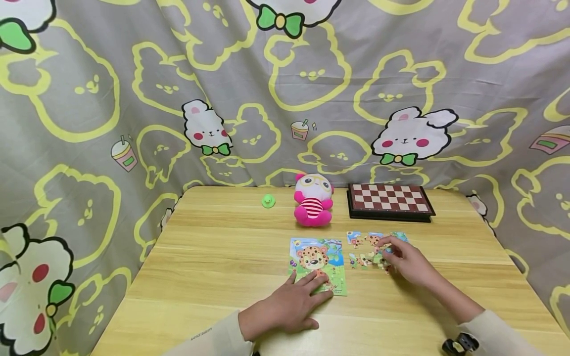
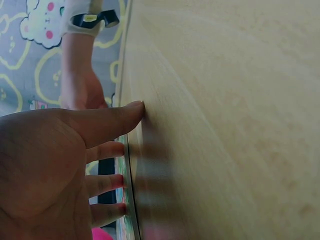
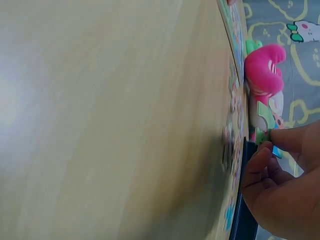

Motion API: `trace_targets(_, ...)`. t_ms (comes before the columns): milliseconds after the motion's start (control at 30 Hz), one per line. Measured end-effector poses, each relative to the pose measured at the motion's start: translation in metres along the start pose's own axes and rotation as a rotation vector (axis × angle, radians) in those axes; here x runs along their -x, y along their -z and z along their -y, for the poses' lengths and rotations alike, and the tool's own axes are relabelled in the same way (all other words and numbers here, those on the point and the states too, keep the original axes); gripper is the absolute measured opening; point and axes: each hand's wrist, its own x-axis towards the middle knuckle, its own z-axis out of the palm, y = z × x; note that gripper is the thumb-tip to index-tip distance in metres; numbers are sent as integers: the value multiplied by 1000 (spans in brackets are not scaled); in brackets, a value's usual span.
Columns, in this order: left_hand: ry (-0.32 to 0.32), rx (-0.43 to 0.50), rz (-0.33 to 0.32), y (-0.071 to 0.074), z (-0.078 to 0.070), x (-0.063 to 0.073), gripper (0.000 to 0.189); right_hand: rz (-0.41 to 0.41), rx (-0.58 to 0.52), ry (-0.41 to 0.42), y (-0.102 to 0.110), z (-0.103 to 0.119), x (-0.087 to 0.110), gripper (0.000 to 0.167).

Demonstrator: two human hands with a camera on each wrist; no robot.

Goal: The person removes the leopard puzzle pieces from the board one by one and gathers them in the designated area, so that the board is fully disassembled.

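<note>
A leopard picture puzzle board (image 1: pixel 336 262) lies on the table in front of me. My left hand (image 1: pixel 289 306) rests on its lower part, fingers spread and fairly straight; the left wrist view shows these fingers (image 2: pixel 107 183) touching the board's edge area and the thumb out over the table. To the right, my right hand (image 1: pixel 411 264) is above a group of loose puzzle pieces (image 1: pixel 356 237). In the right wrist view its thumb and forefinger pinch a small green puzzle piece (image 3: pixel 264 116), lifted off the table. The hand hides some of the loose pieces in the head view.
Behind the board sits a pink plush toy (image 1: pixel 313 202) in a striped shirt. A small green duck (image 1: pixel 268 200) stands to its left, and a checkered game board (image 1: pixel 389 200) lies to its right. A patterned curtain (image 1: pixel 329 99) hangs behind the wooden table (image 1: pixel 200 257).
</note>
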Motion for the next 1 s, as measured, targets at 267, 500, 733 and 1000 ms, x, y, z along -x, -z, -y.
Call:
trace_targets(267, -1, -1, -3, -1, 1, 0, 77, -7, 13, 23, 13, -14, 8, 21)
trace_targets(500, -4, 6, -2, -2, 1, -1, 78, -17, 37, 30, 25, -28, 14, 21)
trace_targets(733, -3, 8, -7, -2, 1, 0, 77, -28, 99, -1, 34, -35, 19, 20)
trace_targets(1000, -2, 27, 0, -3, 2, -1, 77, -28, 170, -23, 35, -43, 21, 20)
